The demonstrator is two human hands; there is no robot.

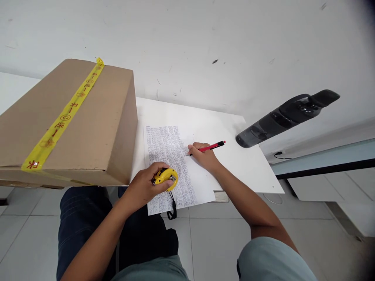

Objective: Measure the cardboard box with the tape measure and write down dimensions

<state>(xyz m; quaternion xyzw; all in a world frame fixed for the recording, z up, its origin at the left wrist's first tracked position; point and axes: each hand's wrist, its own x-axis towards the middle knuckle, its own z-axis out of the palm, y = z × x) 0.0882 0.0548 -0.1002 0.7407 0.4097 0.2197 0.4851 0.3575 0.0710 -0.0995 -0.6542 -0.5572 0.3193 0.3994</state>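
Note:
My left hand is closed around a yellow tape measure, thumb across its face, over the lower left of a sheet of paper. A black wrist strap dangles from the tape measure past the table's front edge. Dense rows of small handwriting cover most of the sheet, whose lower edge sticks out beyond the table. In my right hand is a red and black pen, its tip down at the right border of the writing.
A large cardboard box with yellow printed tape stands left of the paper on the white table. Toward the back right stands a dark, glossy bottle. A marked white wall rises behind the table.

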